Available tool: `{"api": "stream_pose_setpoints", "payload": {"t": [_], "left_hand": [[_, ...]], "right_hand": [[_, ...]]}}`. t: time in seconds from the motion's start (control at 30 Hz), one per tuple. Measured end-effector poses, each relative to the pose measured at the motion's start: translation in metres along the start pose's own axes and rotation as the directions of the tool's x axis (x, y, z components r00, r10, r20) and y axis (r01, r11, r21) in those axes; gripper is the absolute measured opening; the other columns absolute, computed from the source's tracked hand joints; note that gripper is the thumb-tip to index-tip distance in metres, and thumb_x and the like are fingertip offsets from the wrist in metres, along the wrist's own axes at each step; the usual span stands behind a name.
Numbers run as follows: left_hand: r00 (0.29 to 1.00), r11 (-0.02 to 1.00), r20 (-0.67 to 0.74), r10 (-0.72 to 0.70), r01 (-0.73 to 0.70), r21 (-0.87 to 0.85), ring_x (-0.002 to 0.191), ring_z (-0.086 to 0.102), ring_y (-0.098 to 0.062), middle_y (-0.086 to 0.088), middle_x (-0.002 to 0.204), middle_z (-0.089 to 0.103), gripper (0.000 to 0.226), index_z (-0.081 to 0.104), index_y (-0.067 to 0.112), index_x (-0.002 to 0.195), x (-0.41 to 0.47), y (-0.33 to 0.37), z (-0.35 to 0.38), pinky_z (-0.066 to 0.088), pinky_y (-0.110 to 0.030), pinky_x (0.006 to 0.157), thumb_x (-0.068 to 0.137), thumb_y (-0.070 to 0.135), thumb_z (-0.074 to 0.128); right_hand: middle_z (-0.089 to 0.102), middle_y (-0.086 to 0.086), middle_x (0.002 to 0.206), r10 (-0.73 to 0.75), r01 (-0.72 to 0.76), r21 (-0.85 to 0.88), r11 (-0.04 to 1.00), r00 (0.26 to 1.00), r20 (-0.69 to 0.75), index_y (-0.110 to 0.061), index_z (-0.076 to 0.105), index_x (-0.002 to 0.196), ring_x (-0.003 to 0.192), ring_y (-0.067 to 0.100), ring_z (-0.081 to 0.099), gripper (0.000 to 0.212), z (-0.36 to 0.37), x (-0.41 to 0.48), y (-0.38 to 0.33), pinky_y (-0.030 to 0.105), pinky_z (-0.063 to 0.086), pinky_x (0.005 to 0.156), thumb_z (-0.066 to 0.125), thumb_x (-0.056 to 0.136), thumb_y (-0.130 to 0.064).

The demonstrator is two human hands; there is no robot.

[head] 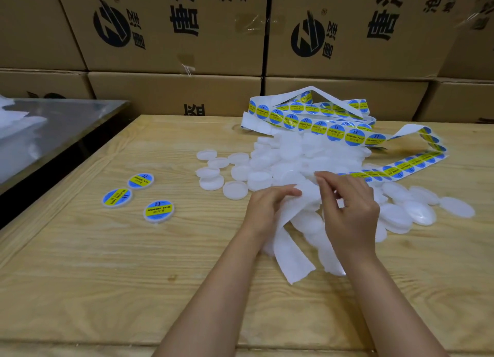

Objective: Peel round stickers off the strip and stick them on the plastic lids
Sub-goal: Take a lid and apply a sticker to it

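Head view: brown cardboard boxes (173, 36) are lining the pale wooden table (107, 249); left hand (267, 204) and right hand (350, 209) are pinching the white paper strip (288, 249) over white plastic lids (235, 189).

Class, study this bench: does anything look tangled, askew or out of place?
The strip lies tangled in loose loops over the heaped lids, and its bare backing trails crumpled beneath the left hand and right hand.

Matt grained wood table (107, 263), translucent plastic lids (235, 189), glossy sticker strip (320, 128), cardboard boxes (173, 36)
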State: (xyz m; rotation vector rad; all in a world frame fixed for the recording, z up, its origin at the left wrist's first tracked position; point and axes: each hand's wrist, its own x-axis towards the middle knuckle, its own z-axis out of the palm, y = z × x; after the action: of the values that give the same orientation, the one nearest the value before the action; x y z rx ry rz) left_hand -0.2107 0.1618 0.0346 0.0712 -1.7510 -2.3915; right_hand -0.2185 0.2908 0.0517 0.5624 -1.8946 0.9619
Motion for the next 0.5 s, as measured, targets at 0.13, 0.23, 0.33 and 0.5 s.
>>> {"api": "stream_pose_setpoints", "payload": {"t": [0.13, 0.23, 0.33, 0.5], "left_hand": [[0.998, 0.969, 0.008, -0.057, 0.057, -0.242, 0.121, 0.053, -0.012, -0.003, 0.116, 0.066, 0.031, 0.07, 0.007, 0.088, 0.003, 0.008, -0.008, 0.036, -0.03, 0.105, 0.091, 0.029, 0.048], [1.0, 0.974, -0.017, 0.003, -0.006, -0.226, 0.108, 0.061, -0.008, 0.005, 0.106, 0.069, 0.024, 0.064, -0.002, 0.107, 0.0, 0.01, -0.011, 0.04, -0.026, 0.103, 0.088, 0.008, 0.054], [0.998, 0.963, -0.059, 0.007, -0.023, -0.269, 0.095, 0.065, -0.008, -0.004, 0.108, 0.068, 0.019, 0.062, -0.005, 0.105, 0.0, 0.012, -0.01, 0.044, -0.025, 0.099, 0.09, -0.001, 0.051], [0.989, 0.967, -0.144, 0.031, -0.066, -0.245, 0.114, 0.059, -0.02, -0.011, 0.122, 0.063, 0.02, 0.063, -0.004, 0.108, 0.004, 0.008, -0.011, 0.039, -0.032, 0.106, 0.09, 0.002, 0.055]], "right_hand": [[0.068, 0.008, 0.079, -0.109, 0.105, 0.043, 0.993, 0.989, 0.1, -0.007, 0.073, 0.091, 0.074, 0.029, 0.06, 0.016, 0.002, -0.002, -0.002, 0.038, 0.041, 0.075, 0.059, 0.089, -0.015], [0.07, 0.004, 0.086, -0.145, 0.133, 0.093, 0.987, 0.981, 0.131, -0.006, 0.072, 0.09, 0.08, 0.026, 0.062, 0.011, 0.003, -0.001, -0.004, 0.034, 0.042, 0.079, 0.063, 0.085, -0.007], [0.068, -0.008, 0.095, 0.073, -0.116, 0.234, 0.965, 0.98, 0.187, -0.018, 0.068, 0.104, 0.092, 0.011, 0.059, 0.021, 0.005, -0.003, -0.008, 0.027, 0.044, 0.086, 0.062, 0.086, -0.007], [0.07, -0.017, 0.077, 0.502, -0.66, 0.521, 0.541, 0.751, 0.43, -0.03, 0.067, 0.089, 0.075, -0.003, 0.061, 0.013, 0.012, -0.003, -0.011, 0.012, 0.047, 0.068, 0.066, 0.086, -0.017]]}}
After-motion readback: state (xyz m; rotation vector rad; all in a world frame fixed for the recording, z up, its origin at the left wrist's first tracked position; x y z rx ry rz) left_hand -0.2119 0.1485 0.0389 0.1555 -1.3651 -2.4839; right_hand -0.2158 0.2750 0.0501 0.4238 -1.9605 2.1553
